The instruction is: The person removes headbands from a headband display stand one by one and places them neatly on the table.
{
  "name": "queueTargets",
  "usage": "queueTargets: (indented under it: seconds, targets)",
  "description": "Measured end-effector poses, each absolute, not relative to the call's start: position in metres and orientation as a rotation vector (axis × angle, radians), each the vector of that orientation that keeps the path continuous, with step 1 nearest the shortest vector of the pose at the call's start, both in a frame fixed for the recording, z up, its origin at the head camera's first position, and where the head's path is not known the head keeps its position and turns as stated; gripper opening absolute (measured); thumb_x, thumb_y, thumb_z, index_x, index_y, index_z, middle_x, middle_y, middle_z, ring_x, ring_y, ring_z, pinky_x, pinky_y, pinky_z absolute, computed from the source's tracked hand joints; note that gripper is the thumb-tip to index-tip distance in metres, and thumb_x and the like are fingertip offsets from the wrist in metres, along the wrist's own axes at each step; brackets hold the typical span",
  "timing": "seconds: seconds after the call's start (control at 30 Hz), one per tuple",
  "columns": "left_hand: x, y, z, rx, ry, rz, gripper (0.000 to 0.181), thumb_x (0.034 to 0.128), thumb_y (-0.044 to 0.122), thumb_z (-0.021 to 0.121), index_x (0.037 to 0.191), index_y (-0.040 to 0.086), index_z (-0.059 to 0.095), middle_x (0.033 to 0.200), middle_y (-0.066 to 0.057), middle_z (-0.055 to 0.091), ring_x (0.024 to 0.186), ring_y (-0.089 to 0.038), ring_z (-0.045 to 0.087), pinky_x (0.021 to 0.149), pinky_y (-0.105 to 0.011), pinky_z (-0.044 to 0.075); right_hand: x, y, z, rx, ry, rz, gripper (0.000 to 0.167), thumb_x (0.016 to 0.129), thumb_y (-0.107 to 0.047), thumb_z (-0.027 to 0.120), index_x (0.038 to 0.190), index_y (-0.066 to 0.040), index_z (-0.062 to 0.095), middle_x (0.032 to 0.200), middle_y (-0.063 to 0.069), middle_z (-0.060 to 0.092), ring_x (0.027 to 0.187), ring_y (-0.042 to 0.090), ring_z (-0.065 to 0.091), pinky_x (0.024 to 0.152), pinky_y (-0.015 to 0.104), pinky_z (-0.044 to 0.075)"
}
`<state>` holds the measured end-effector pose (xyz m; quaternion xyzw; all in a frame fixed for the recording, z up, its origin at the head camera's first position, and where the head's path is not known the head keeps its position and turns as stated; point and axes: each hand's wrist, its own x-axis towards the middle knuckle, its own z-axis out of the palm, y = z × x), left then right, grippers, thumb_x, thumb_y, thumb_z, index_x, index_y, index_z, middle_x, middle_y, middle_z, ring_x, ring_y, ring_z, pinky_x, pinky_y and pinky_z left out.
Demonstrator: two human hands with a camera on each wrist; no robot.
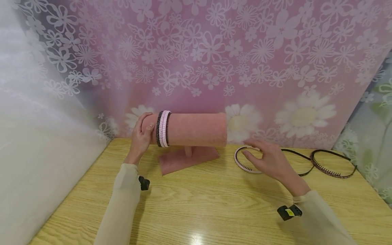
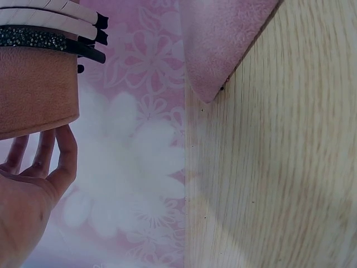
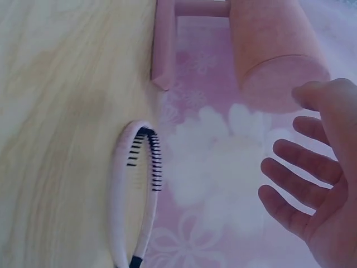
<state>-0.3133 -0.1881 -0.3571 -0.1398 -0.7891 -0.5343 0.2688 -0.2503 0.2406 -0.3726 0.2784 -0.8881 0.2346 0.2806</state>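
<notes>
A pink padded roll (image 1: 197,129) stands on a post and a flat pink base (image 1: 176,163). My left hand (image 1: 141,136) holds the left end of the roll, thumb at the front and fingers over the top. Near that end, a glittery black headband (image 2: 33,38) and pale pink ruched bands (image 1: 164,129) go around the roll, side by side. My right hand (image 1: 271,160) hovers with spread fingers, holding nothing, to the right of the roll. Close to it, a pale pink headband (image 3: 118,201) with dark comb teeth lies on the table, partly hidden by the hand in the head view.
Farther right on the wooden table (image 1: 196,204) lie a thin black headband (image 1: 297,151) and a dark toothed headband (image 1: 327,173), touching or overlapping. A pink flowered curtain (image 1: 211,51) hangs right behind the table, with a white sheet (image 1: 39,146) at the left.
</notes>
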Motion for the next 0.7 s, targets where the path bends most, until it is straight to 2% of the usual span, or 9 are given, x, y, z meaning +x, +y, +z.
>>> queueTargets:
  seconds: [0.07, 0.2, 0.27, 0.33, 0.4, 0.5, 0.63, 0.7]
  targets:
    - [-0.313, -0.188, -0.357, -0.373, -2.13, -1.444, 0.044, 0.1043, 0.021, 0.055, 0.147, 0.012, 0.052, 0.146, -0.022, 0.054, 0.12, -0.043, 0.056, 0.102, -0.06, 0.043, -0.252, 0.238, -0.369, 0.757, -2.343, 0.625, 0.033, 0.086, -0.012, 0.08, 0.119, -0.007, 0.075, 0.111, 0.014, 0.077, 0.061, 0.016, 0.065, 0.06, 0.033, 0.048]
    - [-0.314, -0.188, -0.358, -0.366, -2.129, -1.448, 0.044, 0.1041, 0.022, 0.055, 0.147, 0.014, 0.052, 0.146, -0.022, 0.054, 0.12, -0.043, 0.056, 0.102, -0.06, 0.043, -0.254, 0.232, -0.362, 0.757, -2.333, 0.653, 0.034, 0.087, -0.012, 0.08, 0.12, -0.008, 0.075, 0.111, 0.014, 0.077, 0.047, 0.0, 0.034, 0.053, 0.025, 0.034]
    - [-0.314, -0.188, -0.358, -0.369, -2.129, -1.443, 0.044, 0.1043, 0.022, 0.055, 0.147, 0.015, 0.052, 0.146, -0.022, 0.054, 0.12, -0.043, 0.056, 0.102, -0.06, 0.043, -0.255, 0.23, -0.359, 0.756, -2.329, 0.664, 0.035, 0.087, -0.012, 0.079, 0.121, -0.009, 0.074, 0.112, 0.014, 0.076, 0.046, -0.002, 0.03, 0.051, 0.025, 0.033]
    - [-0.314, -0.189, -0.358, -0.372, -2.127, -1.435, 0.044, 0.1045, 0.024, 0.055, 0.147, 0.015, 0.052, 0.145, -0.022, 0.054, 0.12, -0.043, 0.056, 0.102, -0.061, 0.043, -0.256, 0.227, -0.356, 0.758, -2.318, 0.671, 0.037, 0.087, -0.013, 0.08, 0.123, -0.01, 0.074, 0.114, 0.014, 0.075, 0.046, 0.002, 0.033, 0.051, 0.026, 0.036]
    - [-0.314, -0.189, -0.359, -0.377, -2.126, -1.429, 0.044, 0.1048, 0.026, 0.055, 0.147, 0.014, 0.052, 0.145, -0.022, 0.055, 0.12, -0.044, 0.056, 0.102, -0.061, 0.043, -0.256, 0.224, -0.352, 0.76, -2.298, 0.665, 0.038, 0.087, -0.013, 0.08, 0.124, -0.011, 0.074, 0.115, 0.013, 0.075, 0.052, 0.007, 0.047, 0.054, 0.029, 0.042]
    - [-0.314, -0.188, -0.359, -0.377, -2.127, -1.426, 0.044, 0.105, 0.027, 0.055, 0.147, 0.014, 0.052, 0.145, -0.022, 0.055, 0.12, -0.044, 0.056, 0.102, -0.061, 0.043, -0.257, 0.218, -0.346, 0.769, -2.27, 0.667, 0.039, 0.087, -0.014, 0.08, 0.125, -0.011, 0.073, 0.115, 0.012, 0.074, 0.052, 0.012, 0.05, 0.054, 0.031, 0.044]
    - [-0.313, -0.189, -0.358, -0.371, -2.132, -1.43, 0.044, 0.1046, 0.025, 0.055, 0.147, 0.014, 0.052, 0.146, -0.021, 0.054, 0.121, -0.044, 0.056, 0.103, -0.061, 0.043, -0.259, 0.211, -0.338, 0.791, -2.24, 0.687, 0.039, 0.087, -0.014, 0.08, 0.125, -0.011, 0.073, 0.119, 0.012, 0.073, 0.048, 0.01, 0.049, 0.055, 0.033, 0.046]
    - [-0.313, -0.188, -0.358, -0.364, -2.135, -1.435, 0.044, 0.1042, 0.024, 0.055, 0.147, 0.014, 0.052, 0.146, -0.021, 0.054, 0.121, -0.044, 0.056, 0.103, -0.061, 0.043, -0.26, 0.207, -0.335, 0.809, -2.216, 0.699, 0.039, 0.087, -0.014, 0.08, 0.125, -0.01, 0.073, 0.12, 0.012, 0.073, 0.064, 0.015, 0.064, 0.066, 0.038, 0.053]
